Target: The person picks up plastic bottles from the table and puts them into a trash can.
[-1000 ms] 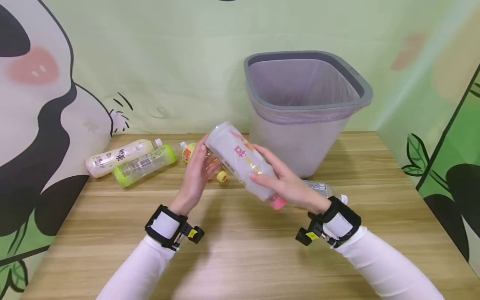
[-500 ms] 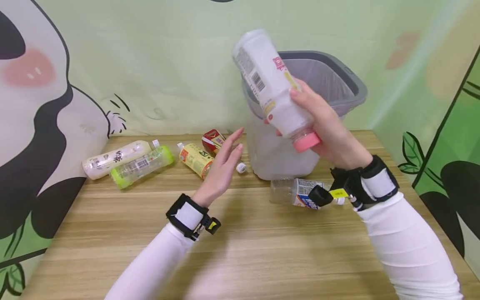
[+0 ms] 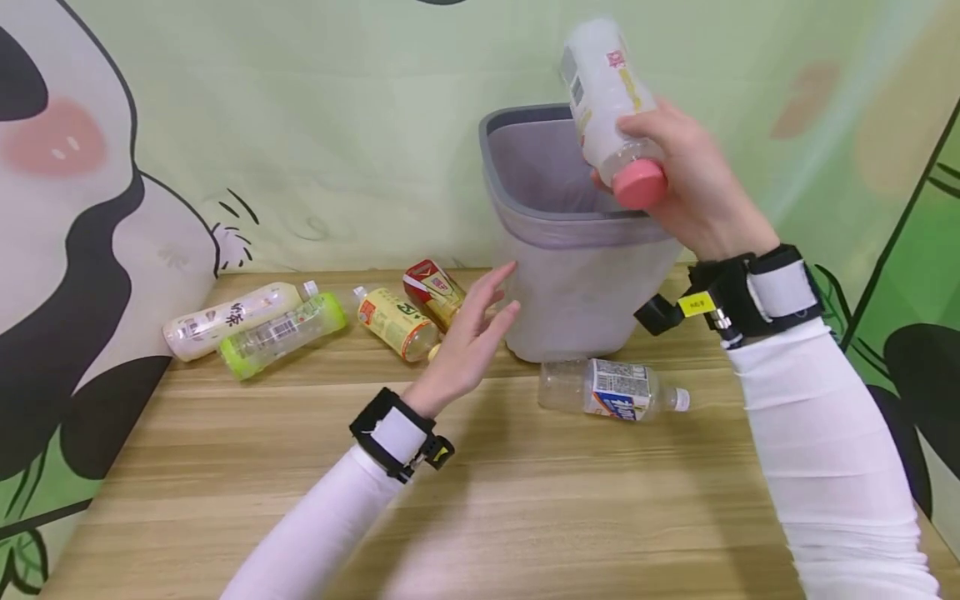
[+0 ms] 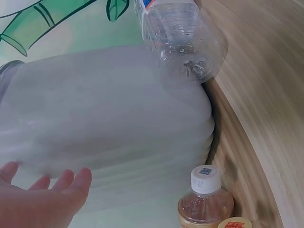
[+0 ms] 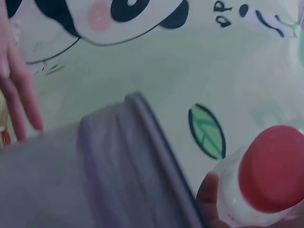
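Observation:
In the head view my right hand grips a white plastic bottle with a pink cap, tilted with the cap toward me, over the right part of the trash bin's opening. The right wrist view shows the pink cap close up beside the bin's rim. My left hand hovers in front of the grey trash bin, fingers extended, holding nothing. In the left wrist view its fingers show near the bin's wall. The bin has a grey rim and a thin bag liner.
A clear bottle lies before the bin. A yellow-labelled bottle and a red-and-yellow bottle lie left of it. Farther left are a milk-tea bottle and a green-ended bottle. A printed curtain stands behind.
My right hand has lifted the white bottle up and right from the table's middle to above the bin. My left hand has let go of it and shifted slightly right.

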A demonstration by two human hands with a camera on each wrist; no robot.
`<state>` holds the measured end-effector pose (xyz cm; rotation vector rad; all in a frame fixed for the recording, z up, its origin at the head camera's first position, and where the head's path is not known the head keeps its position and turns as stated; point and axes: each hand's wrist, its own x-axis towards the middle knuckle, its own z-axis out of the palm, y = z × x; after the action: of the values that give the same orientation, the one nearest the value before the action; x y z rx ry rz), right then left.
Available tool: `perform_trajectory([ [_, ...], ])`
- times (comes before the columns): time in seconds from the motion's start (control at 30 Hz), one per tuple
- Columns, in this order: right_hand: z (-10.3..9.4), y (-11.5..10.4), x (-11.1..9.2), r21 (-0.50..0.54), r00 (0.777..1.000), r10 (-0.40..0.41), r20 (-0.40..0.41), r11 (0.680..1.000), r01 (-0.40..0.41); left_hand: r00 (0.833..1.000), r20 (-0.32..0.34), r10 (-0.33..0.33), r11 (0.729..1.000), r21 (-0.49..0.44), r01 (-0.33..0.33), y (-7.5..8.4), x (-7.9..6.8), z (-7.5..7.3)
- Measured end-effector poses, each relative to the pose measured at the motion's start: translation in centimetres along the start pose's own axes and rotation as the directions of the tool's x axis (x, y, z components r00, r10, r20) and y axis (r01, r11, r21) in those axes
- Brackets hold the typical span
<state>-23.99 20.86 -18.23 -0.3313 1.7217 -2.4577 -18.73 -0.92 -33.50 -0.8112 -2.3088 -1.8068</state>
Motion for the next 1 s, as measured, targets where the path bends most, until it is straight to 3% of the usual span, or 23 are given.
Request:
perform_trajectory([
  [0.17,-0.1,0.3,1.5,-0.125,0.992,0.027,-0.120,0.991,-0.042,1.000,0.022,0.003,1.000,0.023,-0.004,0.5,-0.3,0.0],
  [0.37,0.3,0.7,2.0,-0.241,0.989,0.013,-0.144,0.969,-0.048,0.999,0.041,0.002,0.998,0.055,-0.004,0.6,-0.6,-0.1],
  [0.47,0.4,0.7,1.9,-0.343,0.987,0.011,-0.160,0.937,-0.066,0.999,0.049,-0.001,0.998,0.058,-0.001,0.7,-0.7,-0.2],
  [0.57,0.4,0.9,1.6,-0.471,0.989,-0.024,-0.149,0.881,-0.049,0.999,0.053,-0.002,0.998,0.064,-0.002,0.7,-0.8,-0.2],
  [0.67,0.6,1.3,1.1,-0.588,0.985,-0.127,-0.118,0.808,0.034,0.998,0.056,0.002,0.997,0.076,-0.006,0.5,-0.9,-0.2],
  [0.73,0.7,1.7,0.7,-0.622,0.972,-0.210,-0.102,0.776,0.103,0.998,0.055,0.016,0.995,0.096,-0.021,-0.7,-0.8,-0.1],
  [0.9,1.0,2.7,-0.3,-0.646,0.915,-0.399,-0.067,0.716,0.265,0.998,0.048,0.049,0.985,0.162,-0.056,-3.7,-0.5,0.1],
  [1.0,1.3,3.6,-1.1,-0.649,0.874,-0.483,-0.047,0.680,0.341,0.997,0.044,0.060,0.977,0.203,-0.067,-3.7,-0.7,-0.2],
])
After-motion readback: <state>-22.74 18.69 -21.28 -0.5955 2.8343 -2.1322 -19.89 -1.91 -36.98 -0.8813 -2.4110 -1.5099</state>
